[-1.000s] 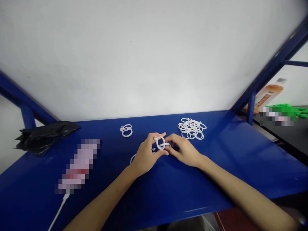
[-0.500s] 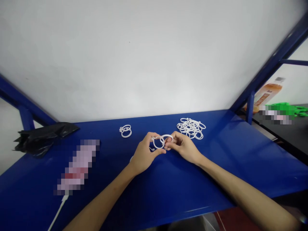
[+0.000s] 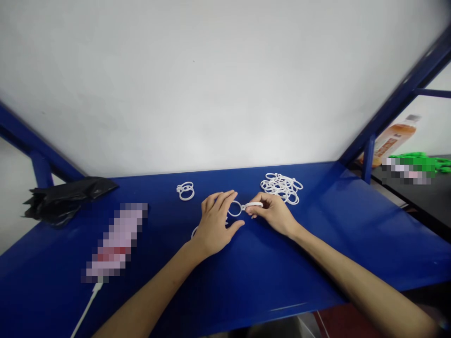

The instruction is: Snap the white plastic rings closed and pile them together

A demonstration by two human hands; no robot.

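Observation:
Between thumb and fingers, my right hand [image 3: 274, 215] pinches a white plastic ring [image 3: 256, 204]. A second white ring [image 3: 235, 215] joins it at a small knob and points toward my left hand. My left hand [image 3: 215, 225] is open over the blue tabletop [image 3: 246, 272], its fingers stretched out beside that second ring; whether a fingertip touches it I cannot tell. Part of another white ring [image 3: 193, 231] shows from beneath the left hand, mostly hidden. A tangled pile of white rings [image 3: 281, 187] lies behind my right hand. Farther left rests a small group of rings [image 3: 186, 191].
A crumpled black plastic bag [image 3: 70, 199] lies at the left back edge. In front of it is a blurred-out pinkish object [image 3: 116, 239] with a white cable [image 3: 86, 306]. Blue frame bars [image 3: 368, 157] rise at both sides. A bottle [image 3: 394, 141] stands beyond the right bar.
My left hand has let go of its ring, and its fingers have spread apart. My right hand has shifted slightly right, and the two rings now stretch out in a line.

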